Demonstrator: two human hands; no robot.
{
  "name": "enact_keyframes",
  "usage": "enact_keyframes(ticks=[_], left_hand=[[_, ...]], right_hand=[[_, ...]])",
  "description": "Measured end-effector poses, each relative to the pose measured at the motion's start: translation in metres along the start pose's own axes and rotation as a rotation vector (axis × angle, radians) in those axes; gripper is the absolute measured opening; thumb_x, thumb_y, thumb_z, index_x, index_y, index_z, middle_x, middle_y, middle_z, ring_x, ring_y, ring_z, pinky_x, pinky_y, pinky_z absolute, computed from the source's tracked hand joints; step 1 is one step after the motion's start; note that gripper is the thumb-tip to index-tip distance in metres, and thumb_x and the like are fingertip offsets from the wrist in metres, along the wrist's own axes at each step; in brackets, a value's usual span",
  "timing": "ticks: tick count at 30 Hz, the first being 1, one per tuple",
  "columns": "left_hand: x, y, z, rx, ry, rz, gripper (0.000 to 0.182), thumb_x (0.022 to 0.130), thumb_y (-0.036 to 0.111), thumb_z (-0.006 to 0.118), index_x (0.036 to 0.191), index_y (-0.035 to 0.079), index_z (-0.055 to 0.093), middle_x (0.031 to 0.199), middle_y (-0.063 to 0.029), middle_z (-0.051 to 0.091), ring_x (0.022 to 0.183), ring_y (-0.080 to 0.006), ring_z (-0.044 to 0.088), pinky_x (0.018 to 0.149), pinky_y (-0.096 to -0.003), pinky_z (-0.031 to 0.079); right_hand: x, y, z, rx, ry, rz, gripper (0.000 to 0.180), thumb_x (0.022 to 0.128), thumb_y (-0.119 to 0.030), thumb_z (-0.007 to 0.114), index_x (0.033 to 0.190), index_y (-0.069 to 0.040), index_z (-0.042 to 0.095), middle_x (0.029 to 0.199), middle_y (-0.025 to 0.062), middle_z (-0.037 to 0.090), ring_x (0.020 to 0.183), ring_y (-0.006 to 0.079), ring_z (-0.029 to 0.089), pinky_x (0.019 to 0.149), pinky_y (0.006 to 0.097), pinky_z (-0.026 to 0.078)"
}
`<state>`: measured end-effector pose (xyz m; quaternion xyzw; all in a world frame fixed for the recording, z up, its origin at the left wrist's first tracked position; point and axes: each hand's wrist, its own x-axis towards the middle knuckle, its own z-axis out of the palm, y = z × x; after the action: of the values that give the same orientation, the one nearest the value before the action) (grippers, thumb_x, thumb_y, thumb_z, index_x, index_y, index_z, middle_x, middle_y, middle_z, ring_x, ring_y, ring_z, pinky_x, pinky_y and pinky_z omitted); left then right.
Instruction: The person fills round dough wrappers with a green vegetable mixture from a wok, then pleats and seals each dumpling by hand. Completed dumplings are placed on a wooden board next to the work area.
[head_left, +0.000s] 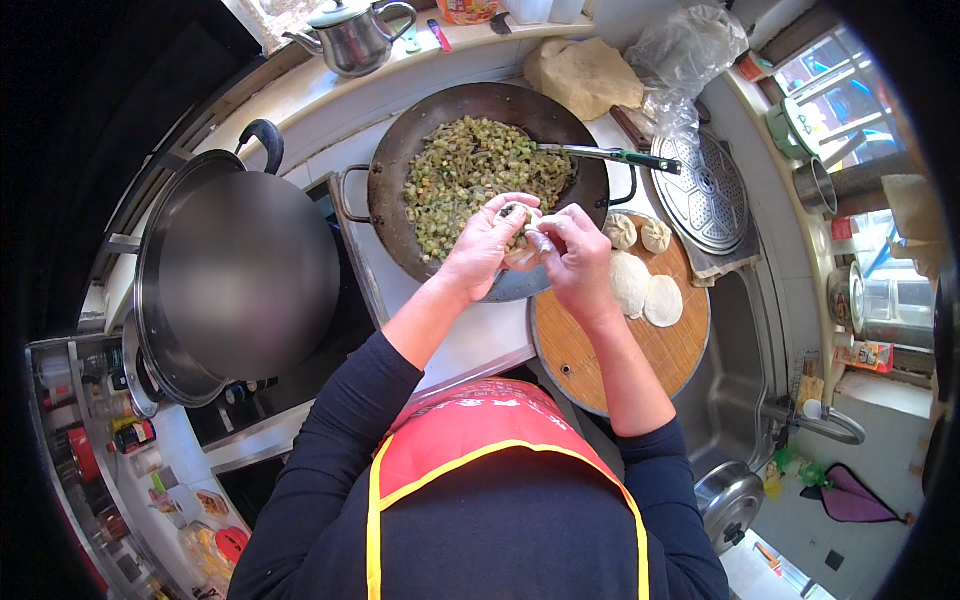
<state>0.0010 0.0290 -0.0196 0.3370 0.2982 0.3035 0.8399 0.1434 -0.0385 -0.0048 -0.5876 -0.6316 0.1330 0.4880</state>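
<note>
My left hand (480, 251) cradles a partly closed dough bun (516, 217) with chopped filling showing in its top. The fingers of my right hand (574, 251) pinch the bun's dough edge. Both hands are above the near right rim of a wide wok (390, 232), which holds chopped green vegetable filling (480, 165). A metal utensil with a green and black handle (637, 158) rests in the wok and over its right rim. On the round wooden board (577, 345) to the right lie two pleated buns (620, 231) and flat dough wrappers (664, 301), partly hidden by my right hand.
A large black pot (184, 382) stands at the left, its inside blurred. Perforated steamer plates (705, 191) lie right of the wok, above the sink (727, 360). Behind the wok are a cloth-like beige bundle (585, 75) and a steel kettle (352, 41) on the ledge.
</note>
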Motion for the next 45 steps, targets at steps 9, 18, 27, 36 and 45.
enact_keyframes(ticks=[9, 18, 27, 36, 45], left_hand=[[0.002, -0.004, -0.014, 0.075, -0.113, 0.058, 0.019, 0.103, 0.015, 0.053, 0.119, 0.008, 0.059, 0.1, -0.0031, 0.066, 0.087, -0.0089, 0.065, 0.073, -0.0249, 0.056], [-0.001, 0.022, -0.018, -0.091, -0.231, -0.169, 0.039, 0.099, 0.029, 0.05, 0.133, 0.01, 0.053, 0.116, -0.0096, 0.066, 0.097, -0.0187, 0.067, 0.081, -0.0363, 0.058], [-0.017, -0.002, 0.002, -0.045, -0.034, 0.071, 0.048, 0.101, 0.026, 0.058, 0.144, 0.016, 0.04, 0.12, -0.0028, 0.062, 0.101, -0.0138, 0.065, 0.081, -0.0369, 0.059], [-0.01, 0.01, 0.006, -0.181, 0.007, 0.022, 0.034, 0.102, 0.031, 0.054, 0.132, 0.015, 0.05, 0.109, -0.0032, 0.065, 0.089, -0.0121, 0.066, 0.074, -0.0307, 0.058], [-0.007, 0.004, 0.009, -0.043, 0.028, 0.096, 0.02, 0.1, 0.013, 0.059, 0.119, 0.009, 0.056, 0.099, -0.0017, 0.066, 0.08, -0.0096, 0.067, 0.063, -0.0245, 0.057]], right_hand=[[-0.002, -0.005, -0.001, 0.137, 0.01, 0.229, 0.014, 0.08, -0.002, 0.078, 0.091, -0.001, 0.069, 0.077, 0.0006, 0.053, 0.065, 0.0089, 0.049, 0.057, 0.0245, 0.041], [-0.001, -0.003, -0.005, 0.192, 0.003, 0.181, 0.007, 0.084, -0.001, 0.076, 0.089, 0.0, 0.072, 0.08, 0.0005, 0.058, 0.067, 0.0063, 0.054, 0.057, 0.0223, 0.042], [-0.007, -0.019, 0.003, 0.036, 0.101, -0.015, 0.012, 0.081, 0.005, 0.073, 0.091, 0.0, 0.07, 0.077, 0.007, 0.057, 0.066, 0.0148, 0.058, 0.057, 0.0272, 0.046], [-0.004, -0.015, -0.002, -0.045, 0.046, -0.197, 0.019, 0.078, 0.004, 0.071, 0.095, -0.003, 0.069, 0.079, 0.0101, 0.059, 0.066, 0.0237, 0.06, 0.057, 0.034, 0.047], [-0.001, -0.022, -0.001, -0.021, 0.141, 0.026, 0.019, 0.075, -0.001, 0.077, 0.088, -0.004, 0.063, 0.076, 0.0071, 0.052, 0.061, 0.0191, 0.054, 0.054, 0.0317, 0.045]])
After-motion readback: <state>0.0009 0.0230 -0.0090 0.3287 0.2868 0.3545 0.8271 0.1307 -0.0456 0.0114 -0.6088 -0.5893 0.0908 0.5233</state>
